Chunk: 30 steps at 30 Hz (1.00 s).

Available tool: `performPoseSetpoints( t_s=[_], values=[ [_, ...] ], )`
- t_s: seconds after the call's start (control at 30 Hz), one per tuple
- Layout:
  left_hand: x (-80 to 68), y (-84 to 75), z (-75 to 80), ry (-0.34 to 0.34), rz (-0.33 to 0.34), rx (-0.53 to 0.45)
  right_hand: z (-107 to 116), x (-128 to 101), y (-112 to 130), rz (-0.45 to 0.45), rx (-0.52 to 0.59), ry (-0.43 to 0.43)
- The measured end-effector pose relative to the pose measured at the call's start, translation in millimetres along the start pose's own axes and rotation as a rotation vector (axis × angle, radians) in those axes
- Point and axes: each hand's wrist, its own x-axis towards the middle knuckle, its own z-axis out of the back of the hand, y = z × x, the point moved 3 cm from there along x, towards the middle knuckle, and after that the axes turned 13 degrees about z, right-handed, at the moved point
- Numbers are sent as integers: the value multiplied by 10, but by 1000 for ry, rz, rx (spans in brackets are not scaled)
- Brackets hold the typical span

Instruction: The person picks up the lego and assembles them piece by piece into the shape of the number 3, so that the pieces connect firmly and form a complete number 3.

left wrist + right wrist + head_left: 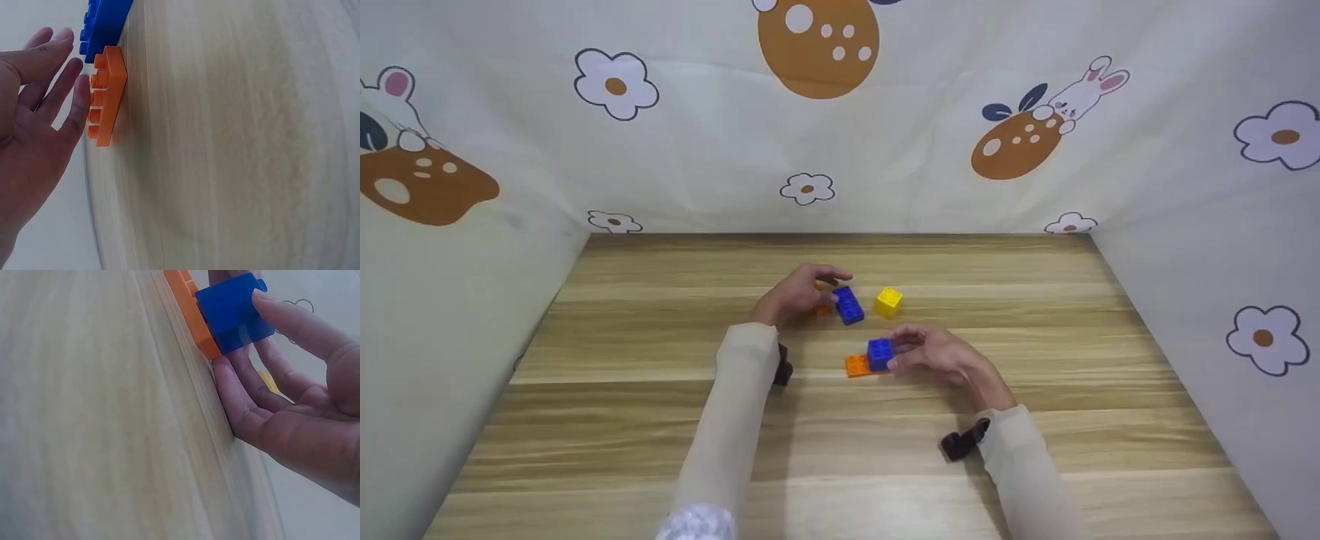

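The right hand [937,356] pinches a small blue brick [880,353] sitting on one end of a flat orange plate [856,365], near the middle of the table [1035,465]. To seat it well, I judge the press should go straight down with the studs squared up, the plate kept flat on the wood — a tilted push could skid the plate.

The left hand [795,294], farther toward the back edge, has relaxed, straight fingers beside a second thin orange plate [107,95] and a long blue brick [848,304]; it grips nothing. A yellow brick [889,301] stands just to the right of these.

The head view lays out both clusters but nearly hides the far orange plate behind the fingers. The left wrist view shows that plate lying flat, fingertips close to its studs, perhaps touching — the right wrist view shows thumb and finger clamped on the blue brick's sides.
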Motion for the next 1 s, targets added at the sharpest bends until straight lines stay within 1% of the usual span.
performPoseSetpoints(
  t_s=[0.2, 0.33, 0.5, 0.57, 0.67, 0.73, 0.87, 1.0],
  values=[
    [41, -17, -35, 19, 26, -6, -3, -11, -15, -17, 17, -7],
    [61, -18, -47, 30, 40, 30, -6, -8, -18, -16, 8, -3],
    [58, -26, -70, 62, 79, 48, -5, -12, -10, -10, -9, -3],
    [55, -38, -81, 63, 82, 65, -3, -14, -9, -9, -5, -3],
    [57, -52, -95, 47, 64, 91, 3, -21, -6, -3, -4, -5],
    [62, -59, -101, 24, 38, 114, 0, -20, -4, 7, -2, 2],
    [69, -42, -87, -26, 10, 133, -12, -17, -1, 21, 7, 9],
    [57, -15, -46, -62, 14, 127, -14, -21, 1, 17, 20, 4]
  ],
)
